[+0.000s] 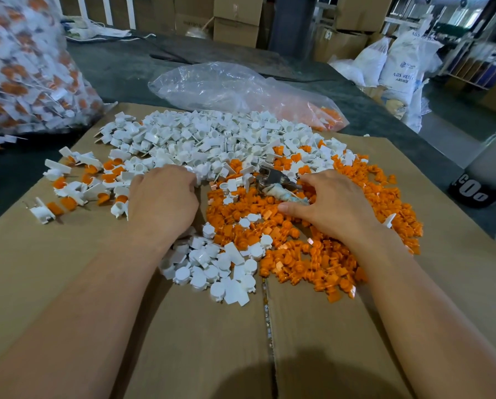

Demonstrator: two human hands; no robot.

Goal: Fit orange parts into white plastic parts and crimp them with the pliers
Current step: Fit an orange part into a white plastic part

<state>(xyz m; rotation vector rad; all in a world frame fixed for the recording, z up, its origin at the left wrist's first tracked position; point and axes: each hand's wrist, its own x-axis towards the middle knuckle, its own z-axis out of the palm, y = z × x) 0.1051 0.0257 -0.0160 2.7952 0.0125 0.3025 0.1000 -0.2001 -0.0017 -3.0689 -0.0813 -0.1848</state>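
A big heap of white plastic parts [200, 139] lies on the far half of the flattened cardboard [68, 269]. A heap of orange parts [321, 254] lies to its right and nearer me. My left hand [163, 197] rests knuckles-up at the near edge of the white heap, its curled fingertips buried among the parts. The metal pliers [269, 178] lie on the orange heap with the jaws pointing far-left. Their tape-wrapped handle runs under my right hand [333, 205], between thumb and fingers. Fitted white-and-orange pieces [77, 188] lie spread at the left.
A smaller cluster of white parts [220, 272] sits near me at the cardboard's seam. A clear plastic bag [235, 87] with a few orange parts lies beyond the heaps. A large bag of fitted pieces [25, 67] stands at the far left. Cardboard boxes and white sacks [399, 67] stand behind.
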